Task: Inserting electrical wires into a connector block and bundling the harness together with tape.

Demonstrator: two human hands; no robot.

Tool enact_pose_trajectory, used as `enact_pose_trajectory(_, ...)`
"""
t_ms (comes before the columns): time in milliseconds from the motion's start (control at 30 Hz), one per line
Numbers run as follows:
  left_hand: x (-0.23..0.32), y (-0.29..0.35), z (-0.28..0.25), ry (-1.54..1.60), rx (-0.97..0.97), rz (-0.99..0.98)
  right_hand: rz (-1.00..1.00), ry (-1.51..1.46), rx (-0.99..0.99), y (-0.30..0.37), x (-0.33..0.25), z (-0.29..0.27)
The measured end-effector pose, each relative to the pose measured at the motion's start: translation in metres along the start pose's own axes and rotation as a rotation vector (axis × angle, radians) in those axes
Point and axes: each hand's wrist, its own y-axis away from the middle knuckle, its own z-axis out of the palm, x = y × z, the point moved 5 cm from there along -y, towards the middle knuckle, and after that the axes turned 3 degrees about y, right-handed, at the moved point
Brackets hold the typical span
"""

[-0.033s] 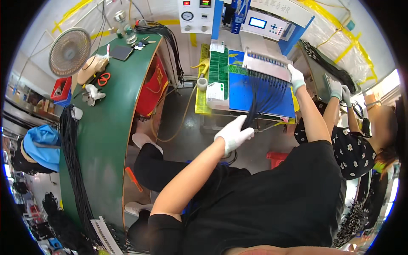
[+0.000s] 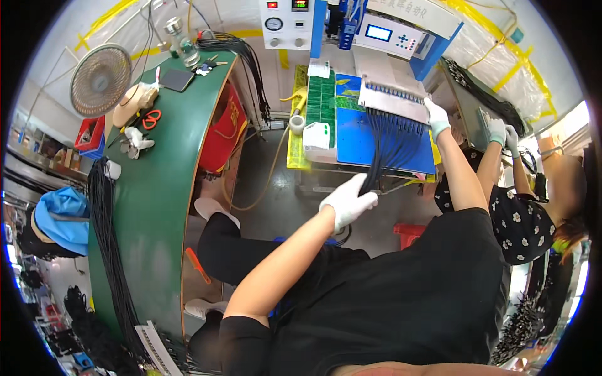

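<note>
My left hand (image 2: pixel 348 203), in a white glove, is closed around a bundle of black cables (image 2: pixel 390 145). The cables fan out upward to a pale metal strip fixture (image 2: pixel 394 103), where their ends sit in a row. At the fixture's right end is my right hand (image 2: pixel 437 118), also gloved, gripping its edge. The fixture lies slightly tilted over a blue mat (image 2: pixel 354 141) on the machine's work surface. Cable tails hang below my left hand, partly hidden by it.
Behind the fixture stands a bench machine with a control panel (image 2: pixel 387 39). A green table (image 2: pixel 157 188) at the left bears cables, red scissors (image 2: pixel 151 119) and a fan (image 2: pixel 100 79). A co-worker's gloved hands (image 2: pixel 501 133) are at the right. A red bin (image 2: pixel 409 235) stands on the floor.
My left hand has shifted slightly to the right with the cable bundle. The cables spread a little differently below the fixture. My right hand stays on the fixture's end, almost unmoved.
</note>
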Motion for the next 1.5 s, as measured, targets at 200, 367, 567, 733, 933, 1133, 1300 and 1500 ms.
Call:
enact_pose_trajectory(200,-0.037,-0.014,0.019,0.009,-0.033,-0.045,0.138,0.234,-0.144,0.016,0.013,0.019)
enact_pose_trajectory(367,-0.04,-0.019,0.03,0.016,-0.05,-0.022,0.175,0.321,-0.145,0.013,0.006,0.022)
enact_pose_trajectory(567,-0.04,-0.014,0.032,-0.005,-0.085,-0.028,0.221,0.38,-0.169,0.025,-0.003,0.028)
enact_pose_trajectory(733,-0.042,-0.012,0.04,0.026,-0.083,-0.058,0.215,0.404,-0.131,0.03,-0.006,0.03)
enact_pose_trajectory(933,-0.061,-0.018,0.035,0.043,-0.084,-0.062,-0.051,1.034,-0.226,0.014,-0.011,0.02)
enact_pose_trajectory(1133,-0.076,-0.021,0.033,0.086,-0.045,-0.026,-0.229,1.54,-0.03,0.046,-0.044,0.048)
enact_pose_trajectory(1300,-0.093,-0.034,0.041,-0.006,-0.061,-0.005,-0.282,0.994,-0.152,0.005,0.002,-0.053)
enact_pose_trajectory(1500,-0.132,-0.034,0.011,-0.123,0.106,-0.051,-0.392,1.245,-0.626,0.053,0.084,-0.058)
